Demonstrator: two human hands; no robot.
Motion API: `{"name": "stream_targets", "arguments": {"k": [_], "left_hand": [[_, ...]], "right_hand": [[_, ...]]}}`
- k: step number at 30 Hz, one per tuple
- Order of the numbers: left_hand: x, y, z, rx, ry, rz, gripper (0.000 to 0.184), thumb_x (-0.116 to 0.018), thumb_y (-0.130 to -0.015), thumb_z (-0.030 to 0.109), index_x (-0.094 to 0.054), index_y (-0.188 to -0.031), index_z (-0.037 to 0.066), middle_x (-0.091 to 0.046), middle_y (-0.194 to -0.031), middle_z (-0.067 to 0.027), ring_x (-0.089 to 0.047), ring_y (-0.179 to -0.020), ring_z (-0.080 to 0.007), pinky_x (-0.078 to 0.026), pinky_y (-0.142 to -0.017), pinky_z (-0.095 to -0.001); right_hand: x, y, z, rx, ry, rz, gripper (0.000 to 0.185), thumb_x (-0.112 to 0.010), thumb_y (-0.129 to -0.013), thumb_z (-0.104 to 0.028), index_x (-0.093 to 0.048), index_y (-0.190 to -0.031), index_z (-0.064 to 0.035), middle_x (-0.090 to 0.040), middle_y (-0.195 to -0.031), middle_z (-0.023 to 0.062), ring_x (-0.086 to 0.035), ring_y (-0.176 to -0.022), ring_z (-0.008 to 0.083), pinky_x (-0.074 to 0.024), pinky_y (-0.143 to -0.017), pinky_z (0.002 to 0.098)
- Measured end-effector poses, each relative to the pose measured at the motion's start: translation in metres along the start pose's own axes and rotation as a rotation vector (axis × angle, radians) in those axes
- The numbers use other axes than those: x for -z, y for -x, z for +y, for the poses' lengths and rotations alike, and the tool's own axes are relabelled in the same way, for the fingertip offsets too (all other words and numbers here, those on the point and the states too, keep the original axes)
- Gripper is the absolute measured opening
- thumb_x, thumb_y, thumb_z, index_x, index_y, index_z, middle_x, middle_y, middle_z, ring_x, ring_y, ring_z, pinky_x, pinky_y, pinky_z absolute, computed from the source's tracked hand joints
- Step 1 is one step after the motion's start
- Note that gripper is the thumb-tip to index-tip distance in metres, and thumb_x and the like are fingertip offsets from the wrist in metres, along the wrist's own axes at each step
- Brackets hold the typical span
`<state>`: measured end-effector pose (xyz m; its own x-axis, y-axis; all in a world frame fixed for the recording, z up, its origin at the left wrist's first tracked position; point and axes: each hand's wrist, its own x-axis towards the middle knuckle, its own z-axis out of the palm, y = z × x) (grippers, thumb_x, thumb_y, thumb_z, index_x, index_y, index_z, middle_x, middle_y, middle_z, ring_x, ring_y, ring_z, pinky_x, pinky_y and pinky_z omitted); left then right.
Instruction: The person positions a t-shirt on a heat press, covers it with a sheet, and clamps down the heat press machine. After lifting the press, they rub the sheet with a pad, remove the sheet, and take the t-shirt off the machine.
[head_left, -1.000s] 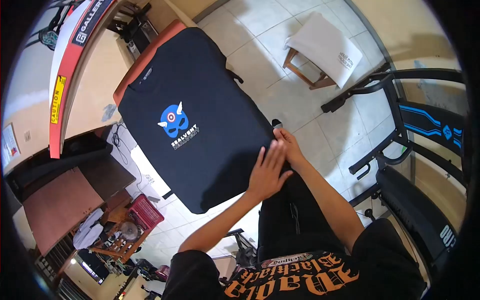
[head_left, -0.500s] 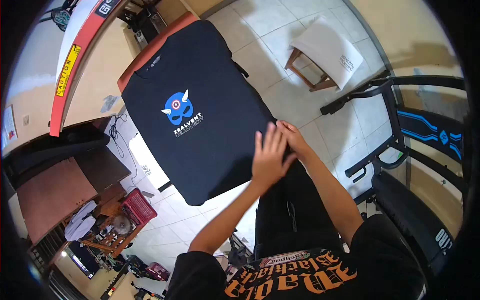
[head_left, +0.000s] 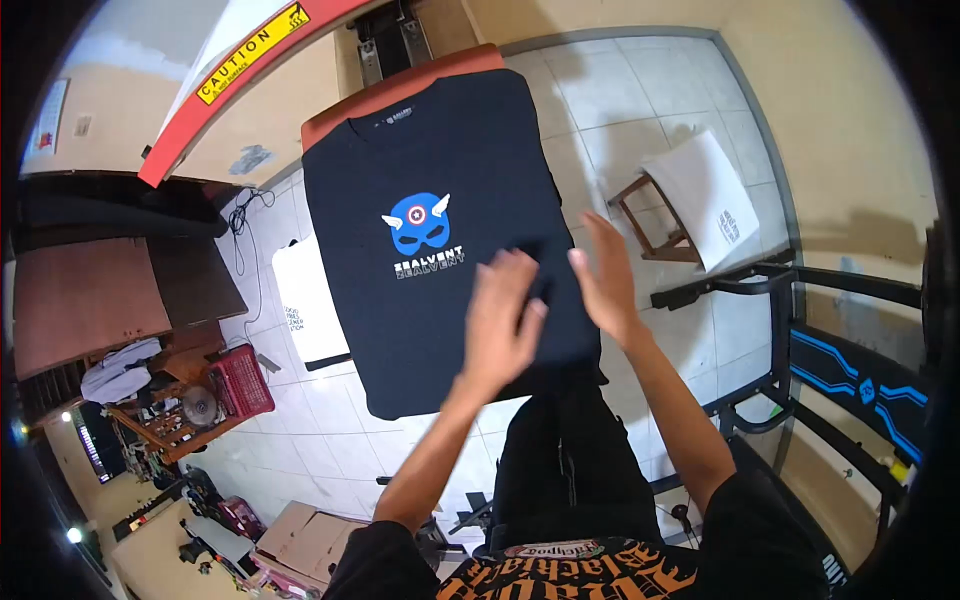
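A black T-shirt point(head_left: 450, 330) lies spread flat over the red-edged platen point(head_left: 330, 118) of a heat press. Its chest carries a blue winged mask print point(head_left: 420, 222) with lettering under it. Over the shirt's lower right part is my left hand point(head_left: 502, 325), fingers extended and slightly blurred, holding nothing. My right hand point(head_left: 608, 282) is beside the shirt's right edge, thumb apart from the fingers and nothing in it. Whether either hand touches the cloth I cannot tell.
The press's raised red-rimmed upper part point(head_left: 215, 100) bears a yellow caution label. A white shirt point(head_left: 310, 300) lies to the left. Another white cloth point(head_left: 712, 205) covers a wooden stool at right. A black metal frame point(head_left: 785, 330) and a red crate point(head_left: 243, 382) flank the tiled floor.
My hands have come apart from the shirt's lower right edge; my left hand is now over the shirt and my right hand is raised at its side. The view has turned.
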<state>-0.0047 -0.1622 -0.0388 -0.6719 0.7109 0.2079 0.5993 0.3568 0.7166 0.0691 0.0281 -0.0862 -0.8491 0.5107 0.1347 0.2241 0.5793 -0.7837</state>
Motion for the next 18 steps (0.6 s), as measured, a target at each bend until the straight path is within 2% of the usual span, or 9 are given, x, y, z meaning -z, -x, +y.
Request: {"name": "stream_targets", "arguments": {"k": [2, 5, 8, 10, 11, 13, 16, 17, 18], "left_hand": [[0.023, -0.046, -0.047, 0.056, -0.176, 0.108, 0.066, -0.063, -0.099, 0.023, -0.040, -0.156, -0.002, -0.041, -0.160, -0.0260, -0.033, -0.151, -0.0450, -0.024, -0.125, -0.0511], [0.027, -0.128, -0.114, -0.013, -0.398, 0.089, 0.066, -0.050, -0.107, 0.035, -0.032, -0.161, 0.002, -0.031, -0.168, -0.0192, -0.022, -0.157, -0.0395, -0.018, -0.126, -0.0568], [0.017, -0.201, -0.158, -0.096, -0.542, 0.044, 0.062, -0.041, -0.109, 0.038, -0.031, -0.163, 0.008, -0.026, -0.170, -0.0144, -0.020, -0.158, -0.0352, -0.017, -0.127, -0.0558], [0.010, -0.233, -0.166, -0.087, -0.579, 0.064, 0.063, -0.039, -0.109, 0.041, -0.030, -0.164, 0.011, -0.025, -0.171, -0.0108, -0.019, -0.159, -0.0320, -0.015, -0.128, -0.0542], [0.008, -0.244, -0.169, -0.080, -0.602, 0.074, 0.063, -0.037, -0.110, 0.042, -0.029, -0.164, 0.012, -0.025, -0.172, -0.0091, -0.018, -0.160, -0.0304, -0.014, -0.129, -0.0534], [-0.003, -0.254, -0.173, 0.003, -0.640, 0.063, 0.064, -0.034, -0.110, 0.045, -0.029, -0.165, 0.013, -0.024, -0.172, -0.0070, -0.017, -0.160, -0.0290, -0.013, -0.129, -0.0532], [-0.012, -0.255, -0.170, 0.043, -0.691, 0.088, 0.068, -0.032, -0.109, 0.051, -0.026, -0.166, 0.015, -0.023, -0.173, -0.0037, -0.015, -0.161, -0.0257, -0.009, -0.130, -0.0506], [-0.012, -0.256, -0.168, 0.064, -0.676, 0.082, 0.068, -0.032, -0.108, 0.052, -0.026, -0.166, 0.015, -0.023, -0.173, -0.0034, -0.015, -0.161, -0.0253, -0.009, -0.130, -0.0502], [-0.010, -0.256, -0.165, 0.085, -0.663, 0.074, 0.069, -0.033, -0.108, 0.052, -0.026, -0.166, 0.015, -0.022, -0.173, -0.0032, -0.014, -0.161, -0.0250, -0.009, -0.130, -0.0497]], "right_hand": [[-0.021, -0.032, -0.024, 0.220, 0.224, -0.123, 0.060, -0.052, -0.107, -0.038, -0.044, -0.152, 0.0007, -0.041, -0.160, 0.0210, -0.035, -0.150, 0.0378, -0.0231, -0.124, 0.0564], [-0.067, -0.074, -0.031, 0.291, 0.351, -0.115, 0.065, -0.048, -0.108, -0.040, -0.037, -0.157, 0.0018, -0.033, -0.165, 0.0216, -0.027, -0.155, 0.0386, -0.0149, -0.125, 0.0622], [-0.100, -0.126, -0.019, 0.146, 0.278, 0.019, 0.068, -0.045, -0.109, -0.043, -0.033, -0.158, 0.0027, -0.029, -0.167, 0.0236, -0.023, -0.157, 0.0390, -0.0095, -0.124, 0.0651], [-0.107, -0.180, -0.003, -0.025, 0.041, 0.177, 0.067, -0.042, -0.110, -0.043, -0.033, -0.157, 0.0041, -0.026, -0.167, 0.0269, -0.021, -0.157, 0.0414, -0.0039, -0.122, 0.0706], [-0.107, -0.213, 0.005, -0.157, -0.060, 0.284, 0.065, -0.043, -0.110, -0.046, -0.041, -0.152, 0.0034, -0.041, -0.158, 0.0279, -0.036, -0.149, 0.0433, -0.0190, -0.122, 0.0626], [-0.106, -0.279, 0.065, -0.064, -0.474, 0.060, 0.062, -0.044, -0.109, -0.050, -0.053, -0.141, 0.0027, -0.060, -0.137, 0.0259, -0.054, -0.132, 0.0402, -0.0370, -0.114, 0.0492], [-0.117, -0.306, 0.075, -0.173, -0.505, -0.104, 0.058, -0.046, -0.109, -0.050, -0.063, -0.127, 0.0028, -0.069, -0.119, 0.0209, -0.063, -0.116, 0.0325, -0.0459, -0.101, 0.0400], [-0.117, -0.308, 0.077, -0.232, -0.591, -0.108, 0.054, -0.049, -0.109, -0.046, -0.066, -0.122, 0.0034, -0.071, -0.117, 0.0171, -0.064, -0.111, 0.0247, -0.0478, -0.097, 0.0360], [-0.110, -0.308, 0.073, -0.311, -0.753, -0.166, 0.053, -0.050, -0.109, -0.045, -0.067, -0.121, 0.0036, -0.071, -0.115, 0.0155, -0.065, -0.108, 0.0230, -0.0483, -0.095, 0.0347]]}}
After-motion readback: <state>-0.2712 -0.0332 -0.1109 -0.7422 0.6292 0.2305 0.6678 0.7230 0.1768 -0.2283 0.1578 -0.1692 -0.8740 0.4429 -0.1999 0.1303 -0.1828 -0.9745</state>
